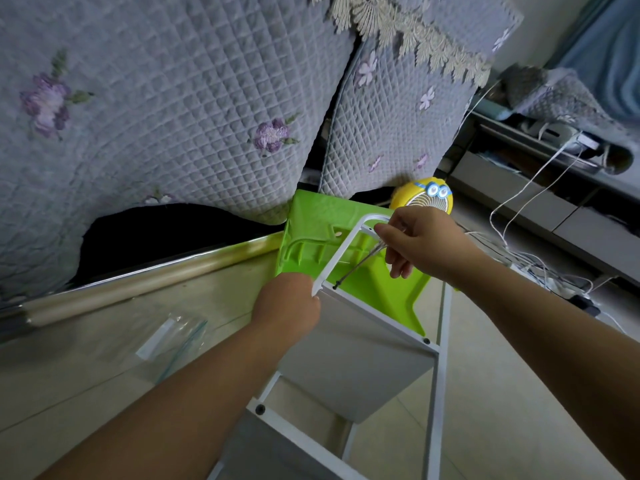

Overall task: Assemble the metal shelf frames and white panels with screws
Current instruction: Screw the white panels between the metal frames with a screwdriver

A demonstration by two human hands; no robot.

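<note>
Left hand [289, 303] curls round the frame [341, 251], in front of the stool [311, 216]. Right hand [419, 244] pinches a thin tool [360, 265], tip at the screw [335, 287] on the panel [353, 362] corner, also before the stool. Your tool sits angled, so it may slip and strip the head.

1. Left hand [289, 301] grips the white frame [341, 249] beside the white panel [356, 368].
2. At its two o'clock, right hand [415, 244] pinches a thin tool [360, 266], tip on a screw [335, 287].
3. Plastic bag [169, 337] at its eight o'clock.
</note>
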